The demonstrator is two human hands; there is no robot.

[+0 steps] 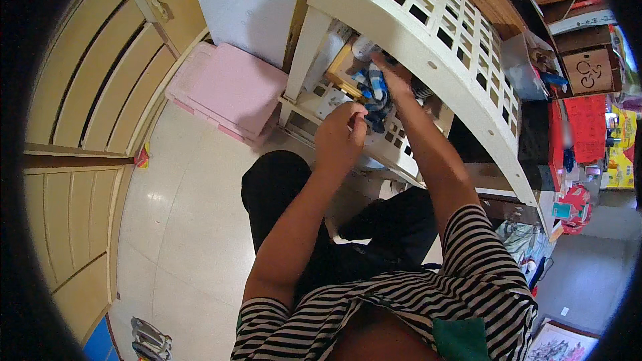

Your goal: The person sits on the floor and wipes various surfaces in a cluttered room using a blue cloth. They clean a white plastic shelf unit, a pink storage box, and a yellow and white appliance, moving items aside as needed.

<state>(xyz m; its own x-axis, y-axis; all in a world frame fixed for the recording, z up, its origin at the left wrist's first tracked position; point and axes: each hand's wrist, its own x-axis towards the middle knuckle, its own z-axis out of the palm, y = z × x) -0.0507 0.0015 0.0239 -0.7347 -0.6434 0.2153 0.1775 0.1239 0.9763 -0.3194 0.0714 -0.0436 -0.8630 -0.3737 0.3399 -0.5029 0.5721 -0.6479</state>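
My right hand (393,76) reaches into the lower level of a cream lattice shelf, its fingers closed at the upper end of a blue-and-white striped cloth (378,85). Darker blue folds of cloth bunch below it. My left hand (338,135) is at the shelf's front edge, fingers curled inward beside the cloth's lower end. Whatever those fingers hold, if anything, is hidden. A yellowish wooden box (344,70) sits just left of the cloth, and a whitish rounded item (363,48) lies near my right fingertips.
The shelf's lattice top (435,7) overhangs my right forearm. Left of the shelf lies a pink lidded storage box (227,87), with a white cabinet (247,7) behind it. Cream slatted doors (87,80) line the far left. A cluttered rack with a red sheet (585,130) stands right.
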